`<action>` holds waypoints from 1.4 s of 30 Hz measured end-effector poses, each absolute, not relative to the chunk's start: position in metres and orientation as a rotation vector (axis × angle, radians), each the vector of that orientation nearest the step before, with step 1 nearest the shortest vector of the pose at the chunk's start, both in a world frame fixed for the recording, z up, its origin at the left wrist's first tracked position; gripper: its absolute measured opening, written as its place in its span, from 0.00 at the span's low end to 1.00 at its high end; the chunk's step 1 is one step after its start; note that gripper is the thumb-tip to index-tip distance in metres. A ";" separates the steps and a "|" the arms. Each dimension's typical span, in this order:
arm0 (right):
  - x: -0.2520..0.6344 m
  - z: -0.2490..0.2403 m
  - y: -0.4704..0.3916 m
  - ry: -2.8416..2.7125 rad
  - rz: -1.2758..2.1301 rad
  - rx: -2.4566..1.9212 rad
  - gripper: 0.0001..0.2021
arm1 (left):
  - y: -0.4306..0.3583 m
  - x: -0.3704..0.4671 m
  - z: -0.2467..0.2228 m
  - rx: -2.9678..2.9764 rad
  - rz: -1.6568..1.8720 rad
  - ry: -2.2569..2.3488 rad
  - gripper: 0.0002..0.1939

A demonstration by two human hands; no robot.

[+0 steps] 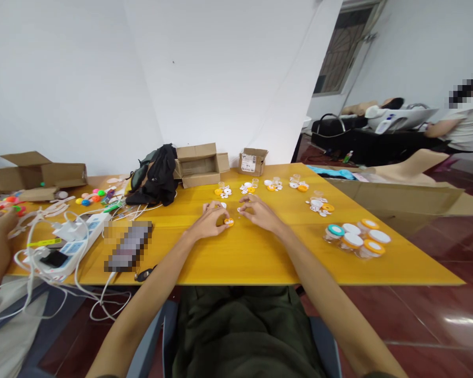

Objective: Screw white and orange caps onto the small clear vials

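Note:
My left hand (209,221) is closed by the table's middle, its thumb and fingers on the edge of a small orange lid (229,222) with white inside. A white disc (223,205) lies just beyond those fingers. To the right, my right hand (259,214) pinches a small white piece (239,210), too small to name, a little above the table. Beyond both hands are small groups of white pieces (225,192), orange rings (251,189) and clear plastic cups (255,182).
Several lidded clear jars (352,240) stand at the right. A power strip (79,247) with tangled cables, a phone (130,245) and a black bag (155,176) are at the left. Cardboard boxes (199,165) line the wall. Another person's hand (2,223) is at far left.

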State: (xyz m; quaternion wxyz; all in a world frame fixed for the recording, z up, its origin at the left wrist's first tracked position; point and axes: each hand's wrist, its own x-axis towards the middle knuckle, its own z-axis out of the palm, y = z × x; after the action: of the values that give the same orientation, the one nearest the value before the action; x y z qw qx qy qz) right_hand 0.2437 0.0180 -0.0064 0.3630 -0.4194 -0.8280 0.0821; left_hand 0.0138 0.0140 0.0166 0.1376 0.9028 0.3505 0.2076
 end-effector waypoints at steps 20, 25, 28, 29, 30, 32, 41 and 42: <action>0.234 -0.013 0.015 -2.307 -0.047 -1.071 0.09 | 0.013 0.014 0.018 2.624 0.590 1.061 0.09; 0.234 -0.011 0.015 -2.280 -0.005 -1.078 0.09 | 0.012 0.014 0.021 2.623 0.578 1.046 0.09; 0.237 -0.008 0.014 -2.257 0.006 -1.092 0.09 | 0.010 0.014 0.022 2.622 0.569 1.047 0.09; 0.238 -0.008 0.014 -2.252 0.000 -1.096 0.09 | 0.010 0.013 0.022 2.622 0.570 1.045 0.08; 0.239 -0.007 0.013 -2.252 -0.008 -1.098 0.09 | 0.010 0.013 0.022 2.623 0.571 1.041 0.08; 0.240 -0.006 0.012 -2.265 -0.028 -1.094 0.09 | 0.010 0.013 0.021 2.624 0.571 1.028 0.08; 0.236 -0.005 0.008 -2.404 -0.167 -1.028 0.10 | 0.011 0.010 0.019 2.655 0.580 1.020 0.09; 0.235 -0.004 0.008 -2.425 -0.191 -1.021 0.11 | 0.012 0.010 0.018 2.670 0.582 1.016 0.09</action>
State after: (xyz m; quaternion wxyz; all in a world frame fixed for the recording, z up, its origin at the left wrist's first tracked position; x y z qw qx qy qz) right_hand 0.2347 0.0079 -0.0043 0.2489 -0.3748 -0.8903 -0.0701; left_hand 0.0103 0.0116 0.0182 0.1128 0.9099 0.3464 0.1983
